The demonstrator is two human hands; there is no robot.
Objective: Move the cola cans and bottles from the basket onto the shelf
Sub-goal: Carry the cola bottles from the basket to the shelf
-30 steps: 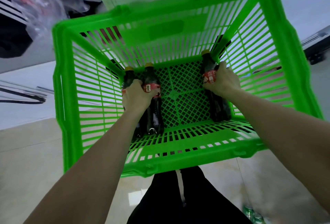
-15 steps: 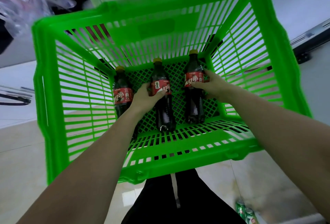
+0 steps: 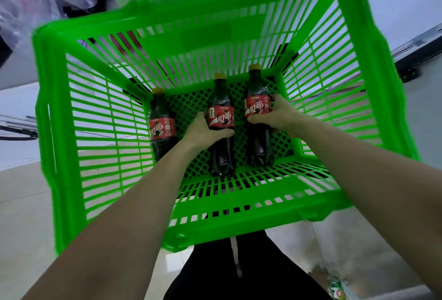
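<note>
Green slatted plastic forms a deep shopping basket [image 3: 373, 43], seen from directly above by the person reaching into it. Three dark cola bottles with yellow caps and red labels sit on its lattice floor. The left hand [image 3: 203, 132] is wrapped around the middle bottle [image 3: 221, 120] at its label, thumb across the front. The right hand [image 3: 277, 115] grips the right bottle [image 3: 258, 108] the same way, fingers curled around the label band — the narrow waist likely gives the firmest hold for lifting. Both hands are well down inside the basket, a little apart, each closed on its own bottle. The left bottle [image 3: 161, 127] rests untouched against the left wall, near the left forearm. Judging by the grips, two bottles are about to be lifted out together — one per hand. No cans show inside the basket, and no shelf is in view. Pale floor tiles and dark trousers [image 3: 251, 273] appear below the basket.
</note>
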